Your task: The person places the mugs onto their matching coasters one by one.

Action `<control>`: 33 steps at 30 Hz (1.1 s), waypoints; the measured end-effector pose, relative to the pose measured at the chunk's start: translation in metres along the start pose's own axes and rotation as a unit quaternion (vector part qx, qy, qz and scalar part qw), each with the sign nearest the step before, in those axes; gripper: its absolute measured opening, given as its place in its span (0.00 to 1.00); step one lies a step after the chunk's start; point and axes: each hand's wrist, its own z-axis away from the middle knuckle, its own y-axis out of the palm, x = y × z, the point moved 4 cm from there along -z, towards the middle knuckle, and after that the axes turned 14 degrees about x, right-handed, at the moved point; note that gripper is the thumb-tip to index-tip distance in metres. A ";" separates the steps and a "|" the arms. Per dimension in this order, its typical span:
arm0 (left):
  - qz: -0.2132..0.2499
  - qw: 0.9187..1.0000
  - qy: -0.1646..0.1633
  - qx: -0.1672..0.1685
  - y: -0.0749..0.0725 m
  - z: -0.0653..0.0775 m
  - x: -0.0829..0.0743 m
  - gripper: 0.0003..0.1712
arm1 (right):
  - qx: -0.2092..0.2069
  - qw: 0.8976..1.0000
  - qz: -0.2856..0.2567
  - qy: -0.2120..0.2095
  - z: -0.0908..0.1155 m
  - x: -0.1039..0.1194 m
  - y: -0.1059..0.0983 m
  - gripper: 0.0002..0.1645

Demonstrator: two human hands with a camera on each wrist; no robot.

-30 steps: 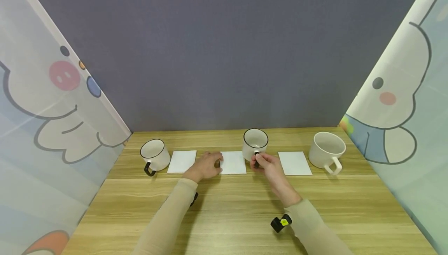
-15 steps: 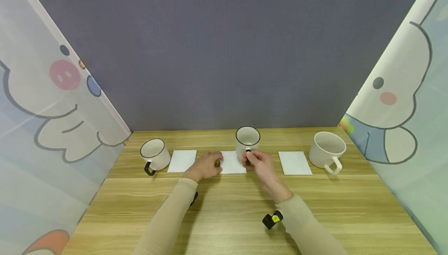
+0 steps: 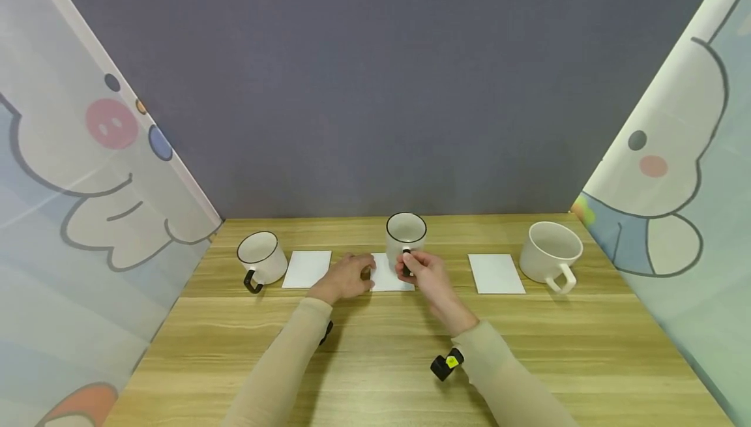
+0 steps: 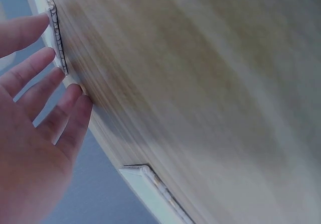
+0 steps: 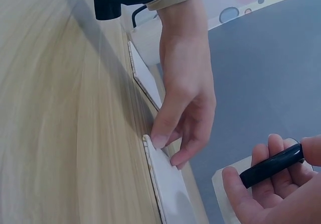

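Observation:
My right hand (image 3: 431, 283) pinches the black handle (image 5: 271, 167) of a white mug (image 3: 405, 235) with a black rim. The mug is upright and overlaps the middle white square card (image 3: 380, 280) in the head view. My left hand (image 3: 347, 277) is at that card's left side. In the left wrist view its fingers are spread, with the thumb and fingertips at the card's ridged edge (image 4: 56, 33). From the right wrist, the left thumb (image 5: 160, 139) rests on the card's near corner, and the mug hangs tilted in that view beside the card.
Another black-rimmed mug (image 3: 261, 261) with a black handle stands at the left, beside a white square card (image 3: 306, 269). At the right, a third white card (image 3: 495, 274) lies next to a larger all-white mug (image 3: 550, 251). A grey panel (image 3: 375, 88) rises behind the wooden table (image 3: 375, 362).
My right hand has carried the black-rimmed mug leftward, from the middle card's right side to over the card. My left hand has stayed at the card's left edge.

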 end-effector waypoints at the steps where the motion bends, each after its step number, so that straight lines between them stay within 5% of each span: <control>1: 0.001 1.000 0.001 0.000 0.000 0.000 0.000 0.20 | 0.000 1.000 0.001 -0.002 -0.001 -0.001 0.000 0.17; 33: -0.005 0.999 0.021 -0.025 0.002 -0.001 0.002 0.17 | 0.000 0.999 0.009 0.032 -0.013 -0.034 0.016 0.16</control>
